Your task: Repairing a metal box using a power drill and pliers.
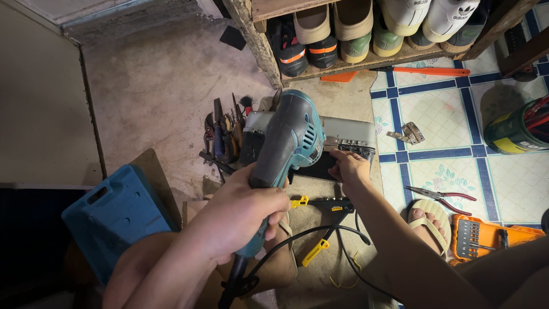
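Down on the floor, left hand clamps the heavy-looking teal grinder's rigid body; right hand pinches its front end.

Right hand's fingertips perhaps behind grinder

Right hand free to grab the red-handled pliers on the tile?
Probably not right now. The right hand is busy at the front of the grinder, which the left hand grips. The pliers lie uncovered on the tile to its right, so the path looks open once it lets go.
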